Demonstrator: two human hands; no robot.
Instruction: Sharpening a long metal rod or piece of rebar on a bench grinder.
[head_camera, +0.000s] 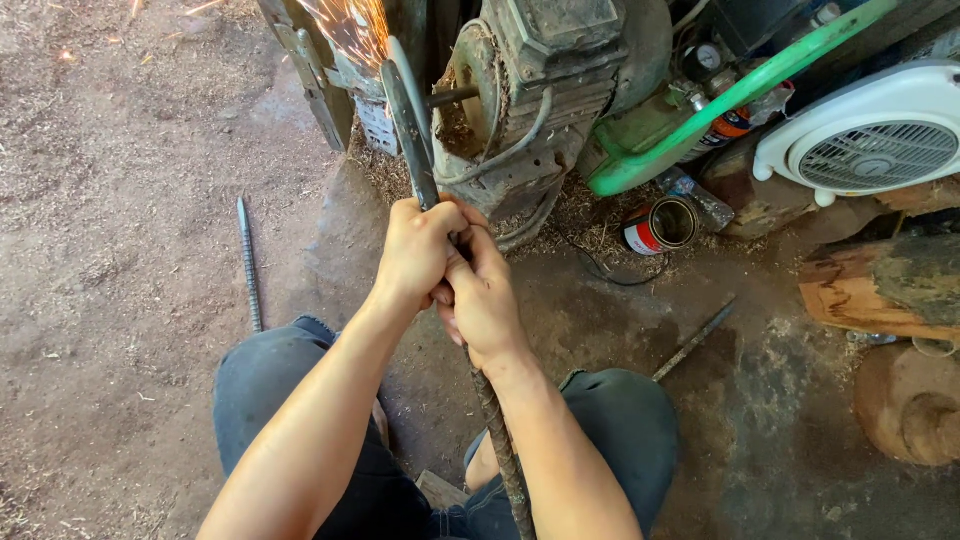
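Both my hands grip one long ribbed steel rod (500, 440) that runs from between my knees up to a grinding wheel (405, 110). My left hand (418, 250) clasps the rod higher up. My right hand (485, 295) wraps it just below, touching the left. The rod's flattened upper end (412, 150) presses against the wheel, and orange sparks (345, 25) fly up and to the left. The wheel sits on the shaft of a dirty electric motor (545, 90).
A second ribbed rod (248, 265) lies on the dirt floor at left and another rod (695, 342) at right. A red tin can (660, 228), a white fan (870, 140), a green bar (730, 95) and logs (880, 290) crowd the right side.
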